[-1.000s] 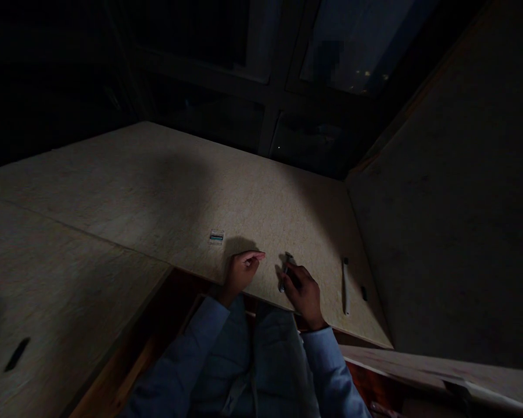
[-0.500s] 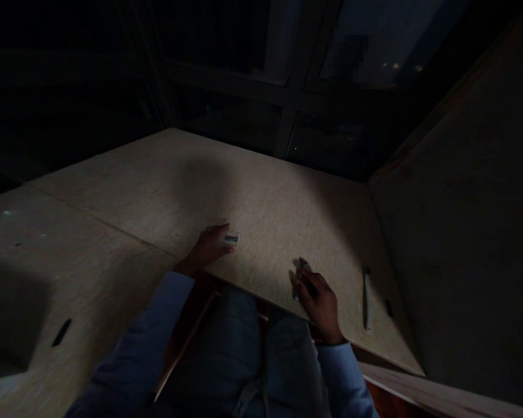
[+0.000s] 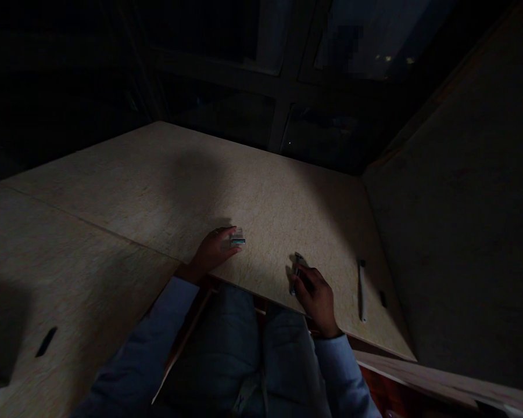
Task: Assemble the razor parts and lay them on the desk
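Some of the slim, grey metallic tool (image 3: 298,257) hides behind my pinching right hand (image 3: 317,294). My left hand (image 3: 211,249) pinches a clear, teal-striped box (image 3: 238,239).

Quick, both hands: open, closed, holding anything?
Left hand: closed on a small clear case, between thumb and fingers.
Right hand: closed on a small metallic tool; too dark to identify it.

Dark window frame (image 3: 283,90) behind pale tabletop (image 3: 261,194); grey wall (image 3: 462,232) at right; black strip (image 3: 46,342) near left.
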Demonstrator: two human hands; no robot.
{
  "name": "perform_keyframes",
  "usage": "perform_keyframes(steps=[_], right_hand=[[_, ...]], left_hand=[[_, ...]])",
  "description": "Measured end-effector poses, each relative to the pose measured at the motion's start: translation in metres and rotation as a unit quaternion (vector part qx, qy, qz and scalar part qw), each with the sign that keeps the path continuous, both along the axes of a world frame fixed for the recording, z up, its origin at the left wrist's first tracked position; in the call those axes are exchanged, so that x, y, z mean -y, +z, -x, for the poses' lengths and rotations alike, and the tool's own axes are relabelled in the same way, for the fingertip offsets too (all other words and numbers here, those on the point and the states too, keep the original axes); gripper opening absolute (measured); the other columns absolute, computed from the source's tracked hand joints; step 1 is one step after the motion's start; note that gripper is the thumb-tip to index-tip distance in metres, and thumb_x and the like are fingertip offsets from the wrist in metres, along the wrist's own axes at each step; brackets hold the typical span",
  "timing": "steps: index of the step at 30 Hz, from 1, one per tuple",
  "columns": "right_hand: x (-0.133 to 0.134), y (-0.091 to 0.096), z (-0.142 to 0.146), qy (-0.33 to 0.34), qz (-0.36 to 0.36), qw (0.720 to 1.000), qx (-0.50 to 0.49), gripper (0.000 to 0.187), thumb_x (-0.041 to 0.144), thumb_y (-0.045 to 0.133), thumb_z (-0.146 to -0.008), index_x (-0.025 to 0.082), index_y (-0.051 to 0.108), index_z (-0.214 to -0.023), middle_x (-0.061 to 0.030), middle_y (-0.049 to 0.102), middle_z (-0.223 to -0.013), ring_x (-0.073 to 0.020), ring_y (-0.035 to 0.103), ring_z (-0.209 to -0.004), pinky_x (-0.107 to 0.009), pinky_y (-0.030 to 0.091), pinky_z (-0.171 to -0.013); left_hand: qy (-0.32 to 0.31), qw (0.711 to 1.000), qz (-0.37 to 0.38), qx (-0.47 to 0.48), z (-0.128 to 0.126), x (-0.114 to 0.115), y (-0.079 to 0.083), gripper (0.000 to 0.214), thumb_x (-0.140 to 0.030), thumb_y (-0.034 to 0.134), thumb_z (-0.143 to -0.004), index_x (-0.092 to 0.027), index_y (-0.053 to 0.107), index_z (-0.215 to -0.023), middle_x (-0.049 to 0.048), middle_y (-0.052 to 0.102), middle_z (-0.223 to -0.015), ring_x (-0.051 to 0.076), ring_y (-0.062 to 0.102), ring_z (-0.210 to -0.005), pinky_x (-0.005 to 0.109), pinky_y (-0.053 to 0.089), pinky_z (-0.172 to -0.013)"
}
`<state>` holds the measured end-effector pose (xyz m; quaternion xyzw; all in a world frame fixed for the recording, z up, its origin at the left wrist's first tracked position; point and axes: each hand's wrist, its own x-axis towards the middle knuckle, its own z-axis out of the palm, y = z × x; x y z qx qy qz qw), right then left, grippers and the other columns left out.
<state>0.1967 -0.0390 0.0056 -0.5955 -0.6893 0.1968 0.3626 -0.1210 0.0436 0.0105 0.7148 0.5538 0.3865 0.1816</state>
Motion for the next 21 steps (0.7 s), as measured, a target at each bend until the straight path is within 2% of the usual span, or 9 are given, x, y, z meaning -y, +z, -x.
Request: perform_keyframes(steps=[4, 9, 15, 21], right_hand=[[0.000, 0.005, 0.002, -0.004, 0.009, 1.000, -0.022, 0.036, 0.043, 0.055, -0.094, 0.021, 0.067, -0.120, -0.0097, 0.069, -0.107, -0.0226, 0.066, -0.094, -0.034, 0.054, -0.081], [0.004, 0.020, 0.011, -0.017, 0.002, 0.999, -0.052, 0.035, 0.042, 0.053, -0.096, 0.021, 0.068, -0.119, -0.0092, 0.069, -0.100, -0.0229, 0.065, -0.091, -0.036, 0.054, -0.081], [0.006, 0.042, 0.022, 0.013, -0.013, 1.000, -0.020, 0.031, 0.039, 0.051, -0.098, 0.023, 0.073, -0.114, -0.0086, 0.067, -0.096, -0.0201, 0.066, -0.084, -0.032, 0.054, -0.076], [0.007, 0.046, 0.013, 0.010, -0.022, 1.000, -0.004, 0.029, 0.032, 0.051, -0.099, 0.024, 0.073, -0.117, -0.0073, 0.065, -0.092, -0.0187, 0.065, -0.081, -0.030, 0.053, -0.074]], left_hand=[[-0.045, 0.999, -0.006, -0.002, -0.026, 0.012, 0.003, 0.053, -0.032, 0.078, -0.073, -0.022, 0.064, -0.123, 0.0094, 0.070, -0.119, 0.025, 0.066, -0.111, 0.042, 0.052, -0.100], [-0.105, 0.993, -0.016, -0.059, -0.061, 0.027, 0.013, 0.057, -0.031, 0.077, -0.078, -0.025, 0.059, -0.131, 0.0081, 0.066, -0.128, 0.025, 0.061, -0.119, 0.040, 0.049, -0.106], [-0.165, 0.980, -0.076, -0.084, -0.099, 0.039, 0.029, 0.058, -0.037, 0.072, -0.083, -0.025, 0.054, -0.137, 0.0093, 0.067, -0.126, 0.025, 0.062, -0.117, 0.040, 0.051, -0.102], [-0.206, 0.967, -0.115, -0.101, -0.125, 0.042, 0.042, 0.058, -0.035, 0.071, -0.084, -0.023, 0.052, -0.138, 0.0111, 0.068, -0.123, 0.026, 0.063, -0.115, 0.041, 0.052, -0.101]])
